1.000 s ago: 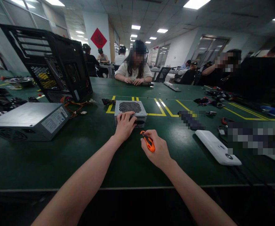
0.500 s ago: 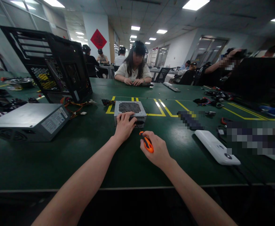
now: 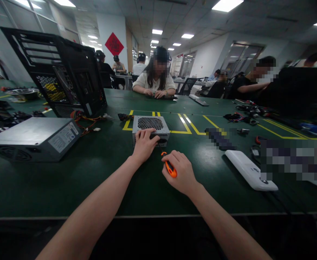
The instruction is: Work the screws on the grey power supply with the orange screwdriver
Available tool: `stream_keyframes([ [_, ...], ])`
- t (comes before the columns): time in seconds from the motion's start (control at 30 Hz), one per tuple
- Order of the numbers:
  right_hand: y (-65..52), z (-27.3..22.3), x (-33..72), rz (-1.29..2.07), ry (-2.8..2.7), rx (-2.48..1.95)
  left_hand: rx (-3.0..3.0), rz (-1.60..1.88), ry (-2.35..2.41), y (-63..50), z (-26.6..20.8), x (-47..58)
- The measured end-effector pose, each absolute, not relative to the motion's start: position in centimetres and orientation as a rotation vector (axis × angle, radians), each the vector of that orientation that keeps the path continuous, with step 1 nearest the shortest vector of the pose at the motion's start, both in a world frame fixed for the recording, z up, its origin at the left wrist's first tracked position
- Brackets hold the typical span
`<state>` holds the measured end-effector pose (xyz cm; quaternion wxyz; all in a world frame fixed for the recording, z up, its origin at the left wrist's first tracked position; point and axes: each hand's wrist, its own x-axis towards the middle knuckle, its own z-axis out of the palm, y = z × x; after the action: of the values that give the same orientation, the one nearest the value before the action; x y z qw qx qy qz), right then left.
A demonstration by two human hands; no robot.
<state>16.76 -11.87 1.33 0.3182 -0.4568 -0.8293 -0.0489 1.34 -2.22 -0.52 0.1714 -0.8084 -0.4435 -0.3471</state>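
A small grey power supply (image 3: 150, 123) with a honeycomb-vented top lies on the green table in front of me. My left hand (image 3: 145, 144) rests against its near face with bent fingers, the tips reaching the top edge, and steadies it. In my right hand (image 3: 180, 170) is a screwdriver (image 3: 170, 169) with an orange and black handle, the fingers closed around it. Its thin shaft points up and left toward the near face of the power supply, close to my left thumb. The fingers hide where the tip meets the box.
A larger power supply (image 3: 30, 135) lies at left, in front of an upright black computer case (image 3: 63, 72) with loose cables. On the right are a white oblong device (image 3: 249, 169), a blurred dark item (image 3: 219, 139) and tangled cables (image 3: 252, 112). A person (image 3: 157, 77) sits opposite.
My right hand and the screwdriver handle have shifted very slightly. My left hand stays on the power supply. At the far right, a person has lowered a raised arm.
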Motion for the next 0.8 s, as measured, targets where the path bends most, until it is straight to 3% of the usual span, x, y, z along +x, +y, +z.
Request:
stream_keyframes([
  [0.8, -11.81, 1.54, 17.31, -0.116, -2.303, -1.12, -2.297, -1.018, -1.277, -2.16, -0.61, 1.5],
])
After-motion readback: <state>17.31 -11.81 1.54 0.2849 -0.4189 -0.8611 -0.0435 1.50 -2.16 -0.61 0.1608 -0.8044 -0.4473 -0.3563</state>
